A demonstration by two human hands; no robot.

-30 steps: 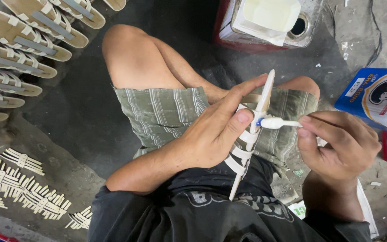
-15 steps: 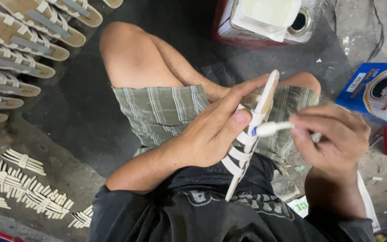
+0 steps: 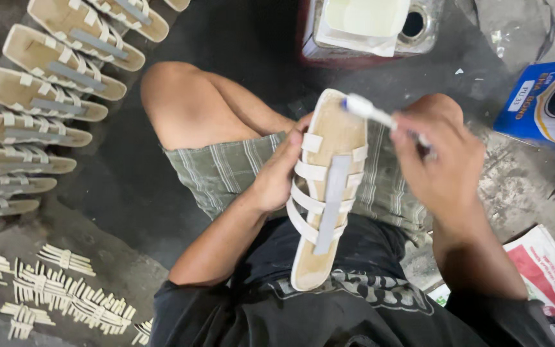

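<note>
My left hand grips a tan sandal sole by its left edge, flat side up over my lap. White straps cross the sole and a grey strip runs down its middle. My right hand holds a small white brush whose tip rests at the sole's upper right edge. I sit cross-legged in striped green shorts and a black shirt.
A row of several finished soles with straps lies at the left. Bundles of white straps cover the floor at lower left. A glue tin stands ahead, a blue box at the right, and printed paper at lower right.
My left hand has turned the sole from edge-on to flat, straps facing up. My right hand has lifted the brush from the sole's middle to its top end.
</note>
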